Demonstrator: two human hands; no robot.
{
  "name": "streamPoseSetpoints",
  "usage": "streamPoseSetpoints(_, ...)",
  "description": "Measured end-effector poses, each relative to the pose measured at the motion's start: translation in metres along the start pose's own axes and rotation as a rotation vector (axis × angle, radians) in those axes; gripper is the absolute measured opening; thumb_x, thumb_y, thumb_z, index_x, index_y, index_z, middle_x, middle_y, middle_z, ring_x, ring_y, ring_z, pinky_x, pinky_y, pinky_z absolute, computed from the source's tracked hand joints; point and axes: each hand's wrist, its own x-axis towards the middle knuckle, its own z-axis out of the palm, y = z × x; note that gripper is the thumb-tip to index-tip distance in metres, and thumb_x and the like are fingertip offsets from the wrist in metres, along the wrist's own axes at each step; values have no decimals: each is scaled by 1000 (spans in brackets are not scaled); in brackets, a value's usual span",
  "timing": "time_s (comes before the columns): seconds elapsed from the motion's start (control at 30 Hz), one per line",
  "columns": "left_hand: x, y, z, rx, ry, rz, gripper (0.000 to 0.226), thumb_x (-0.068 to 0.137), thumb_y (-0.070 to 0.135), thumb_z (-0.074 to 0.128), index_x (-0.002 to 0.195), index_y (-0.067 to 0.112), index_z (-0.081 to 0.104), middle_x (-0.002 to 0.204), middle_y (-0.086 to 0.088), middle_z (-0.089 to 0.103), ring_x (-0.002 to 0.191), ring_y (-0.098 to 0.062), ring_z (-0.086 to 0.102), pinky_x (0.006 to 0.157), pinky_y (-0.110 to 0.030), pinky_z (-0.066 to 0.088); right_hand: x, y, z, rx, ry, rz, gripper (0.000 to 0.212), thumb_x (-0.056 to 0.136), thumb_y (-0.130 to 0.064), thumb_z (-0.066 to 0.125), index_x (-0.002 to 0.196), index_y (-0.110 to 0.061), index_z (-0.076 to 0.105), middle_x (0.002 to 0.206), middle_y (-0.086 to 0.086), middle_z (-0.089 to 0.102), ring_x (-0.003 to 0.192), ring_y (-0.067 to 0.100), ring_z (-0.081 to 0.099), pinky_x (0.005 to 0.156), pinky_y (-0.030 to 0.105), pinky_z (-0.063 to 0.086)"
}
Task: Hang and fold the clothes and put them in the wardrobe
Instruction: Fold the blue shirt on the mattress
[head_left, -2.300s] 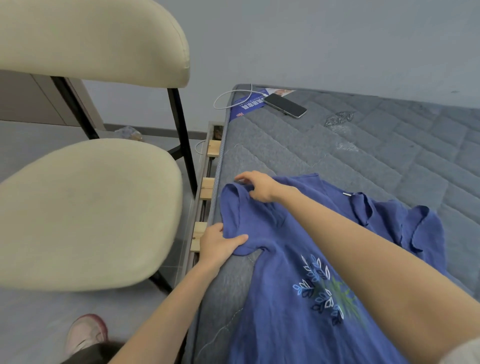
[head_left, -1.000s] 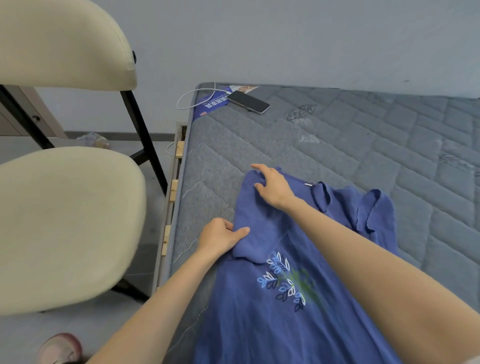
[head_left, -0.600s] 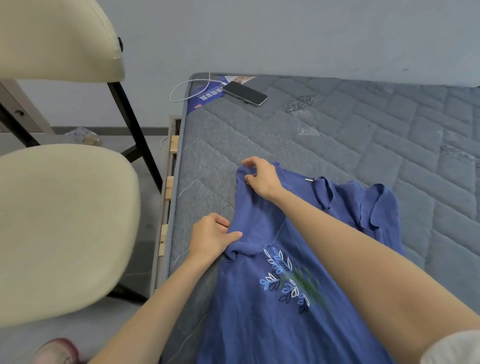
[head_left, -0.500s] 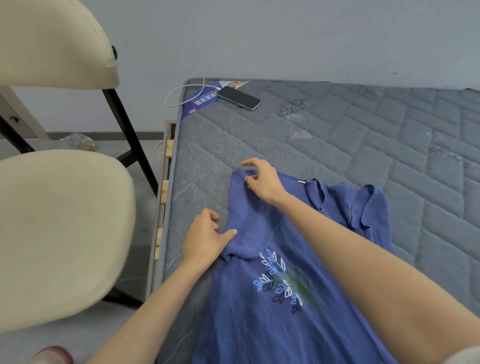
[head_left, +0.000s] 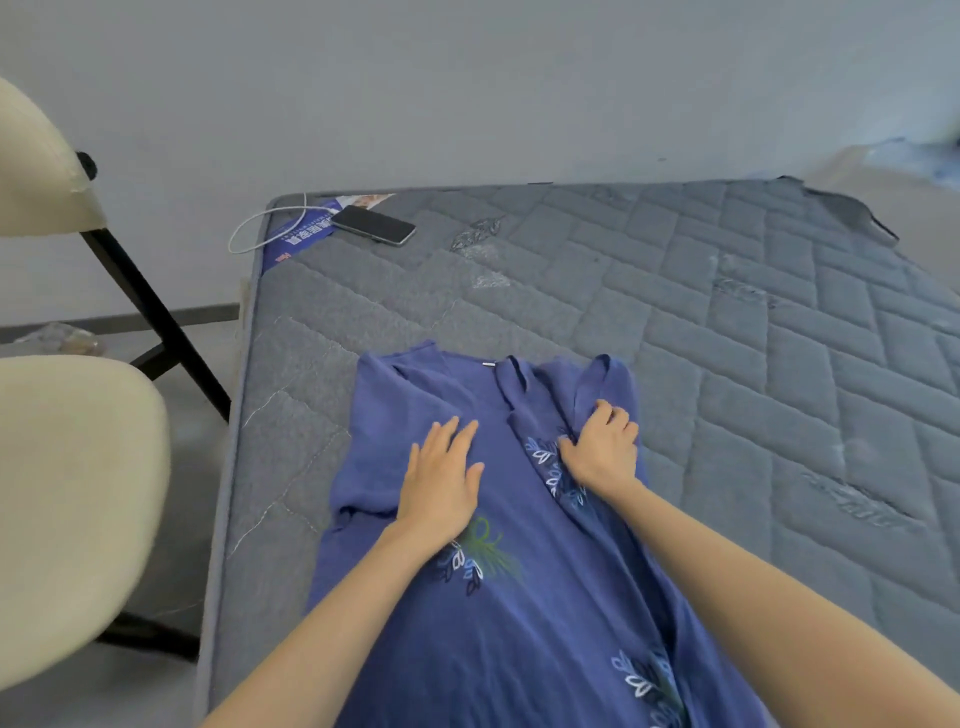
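Note:
A blue garment (head_left: 524, 613) with leaf embroidery lies lengthwise on the grey quilted mattress (head_left: 727, 338), its neckline at the far end. The left side with its sleeve lies folded in over the front. My left hand (head_left: 441, 483) rests flat on it, fingers spread, palm down. My right hand (head_left: 602, 447) is closed on a bunch of the garment's right side, which is folded in toward the middle. No wardrobe or hanger is in view.
A cream chair (head_left: 67, 499) with black legs stands close by the bed's left edge. At the mattress's far left corner lie a black phone (head_left: 374, 224), its white cable (head_left: 260, 228) and a blue leaflet (head_left: 301, 236). A grey wall runs behind the bed.
Both hands have left the left sleeve, which now lies folded in. My left hand moved onto the chest and flattened. My right hand moved across and gripped the right side. The view shifted right.

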Motion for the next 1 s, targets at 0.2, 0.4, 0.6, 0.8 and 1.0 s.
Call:
streamPoseSetpoints(0.2,-1,24,19,8,-166,21,54,102,28,35,151,20,15,159,1,4,147,-18,1,117,-38,7,5,48,-25,513,230,252,19,93,-6,42,110,1,44,115,26,55,107,41,52,79,40,38)
streamPoseSetpoints(0.4,6,45,25,35,-243,14,55,102,30,33,151,21,12,160,-1,1,147,-23,0,117,-42,10,3,106,-51,894,447,811,34,96,-14,37,125,3,33,124,31,52,113,45,51,87,43,38)
streamPoseSetpoints(0.6,7,64,38,93,-321,20,56,102,31,33,152,23,9,160,-4,-1,146,-29,0,117,-45,12,-13,150,-39,698,282,878,52,89,-14,51,131,5,28,138,28,41,128,43,36,105,46,31)
streamPoseSetpoints(0.8,8,66,44,121,-334,30,56,102,32,32,152,25,8,160,-3,-2,146,-29,0,117,-45,13,6,151,-48,449,110,712,67,88,-42,58,133,1,34,142,20,39,133,36,34,107,45,27)
streamPoseSetpoints(1.0,16,66,44,113,-324,53,55,102,32,32,151,27,9,160,-1,-1,147,-26,-1,117,-44,12,39,154,-53,567,-43,531,63,86,-46,62,127,0,48,131,19,54,120,36,52,99,42,44)
